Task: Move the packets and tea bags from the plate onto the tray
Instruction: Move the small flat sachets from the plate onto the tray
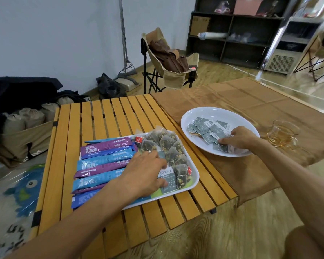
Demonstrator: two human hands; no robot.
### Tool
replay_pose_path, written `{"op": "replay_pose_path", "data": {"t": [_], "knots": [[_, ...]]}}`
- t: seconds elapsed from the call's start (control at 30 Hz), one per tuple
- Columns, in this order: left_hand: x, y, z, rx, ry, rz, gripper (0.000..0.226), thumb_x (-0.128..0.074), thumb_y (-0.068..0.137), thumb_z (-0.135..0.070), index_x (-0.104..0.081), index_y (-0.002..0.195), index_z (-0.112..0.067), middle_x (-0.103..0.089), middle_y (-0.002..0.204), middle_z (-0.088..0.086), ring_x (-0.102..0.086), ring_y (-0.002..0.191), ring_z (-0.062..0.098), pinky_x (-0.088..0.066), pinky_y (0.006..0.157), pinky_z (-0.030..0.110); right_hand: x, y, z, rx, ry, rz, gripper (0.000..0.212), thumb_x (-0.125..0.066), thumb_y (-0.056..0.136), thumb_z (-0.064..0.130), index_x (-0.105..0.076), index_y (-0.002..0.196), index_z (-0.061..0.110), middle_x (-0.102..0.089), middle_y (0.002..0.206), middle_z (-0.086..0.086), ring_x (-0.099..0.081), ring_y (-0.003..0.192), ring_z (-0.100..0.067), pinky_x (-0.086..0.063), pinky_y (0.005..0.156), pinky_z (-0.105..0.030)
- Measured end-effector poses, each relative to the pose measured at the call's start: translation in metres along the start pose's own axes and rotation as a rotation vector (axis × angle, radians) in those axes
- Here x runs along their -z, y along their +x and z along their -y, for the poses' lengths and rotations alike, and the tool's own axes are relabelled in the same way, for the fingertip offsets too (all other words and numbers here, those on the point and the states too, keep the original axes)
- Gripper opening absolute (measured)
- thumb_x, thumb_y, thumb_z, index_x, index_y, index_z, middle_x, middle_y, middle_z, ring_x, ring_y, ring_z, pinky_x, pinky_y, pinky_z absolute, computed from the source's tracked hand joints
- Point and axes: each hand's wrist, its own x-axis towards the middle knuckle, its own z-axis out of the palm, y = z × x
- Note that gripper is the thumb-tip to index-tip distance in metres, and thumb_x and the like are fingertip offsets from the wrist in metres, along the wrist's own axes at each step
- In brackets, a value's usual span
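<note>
Grey-green paper sachets on white oval plate | R hand pinching several | L hand flat, fingers relaxed, on white tray | tip: lift stack level.

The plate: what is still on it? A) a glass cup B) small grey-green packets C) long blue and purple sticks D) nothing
B: the white plate holds a loose pile of small grey-green packets, and the right hand rests on some of them; the long sticks lie on the tray.
</note>
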Motion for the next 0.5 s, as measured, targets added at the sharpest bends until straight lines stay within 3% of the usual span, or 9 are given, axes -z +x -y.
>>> {"op": "replay_pose_path", "data": {"t": [0.17,0.3,0.4,0.5], "knots": [[0.0010,-0.0007,-0.0007,0.004,0.002,0.007,0.051,-0.062,0.086,-0.057,-0.052,0.130,-0.033,-0.049,0.129,-0.006,-0.044,0.120,0.016,-0.031,0.105,0.035,-0.0004,0.0052,0.0014,-0.035,0.031,-0.002,0.043,-0.070,0.087,0.045,-0.060,0.083,0.003,-0.062,0.082,-0.010,-0.052,0.066,-0.019,-0.034,0.053,-0.030],[0.0019,-0.0002,-0.0015,0.007,0.004,0.009,0.051,-0.062,0.086,-0.057,-0.051,0.130,-0.033,-0.048,0.129,-0.006,-0.043,0.120,0.015,-0.031,0.105,0.035,0.0026,0.0013,0.0083,-0.044,0.022,0.020,0.044,-0.077,0.081,0.043,-0.048,0.071,0.010,-0.053,0.073,-0.003,-0.052,0.073,-0.021,-0.035,0.056,-0.029],[0.0020,-0.0003,-0.0018,0.005,0.002,-0.002,0.051,-0.062,0.085,-0.057,-0.052,0.129,-0.034,-0.048,0.129,-0.006,-0.044,0.120,0.015,-0.031,0.105,0.035,0.0050,0.0021,0.0061,-0.052,0.049,0.062,0.045,-0.083,0.074,0.044,-0.055,0.074,0.009,-0.059,0.077,-0.005,-0.054,0.075,-0.022,-0.038,0.061,-0.031],[0.0017,-0.0004,-0.0011,0.005,-0.003,-0.008,0.051,-0.063,0.084,-0.057,-0.052,0.128,-0.034,-0.049,0.128,-0.007,-0.044,0.119,0.014,-0.032,0.104,0.034,0.0051,0.0030,0.0012,-0.014,0.145,0.013,0.029,-0.085,0.075,0.022,-0.063,0.075,0.004,-0.061,0.076,-0.008,-0.051,0.068,-0.021,-0.036,0.055,-0.029]]}}
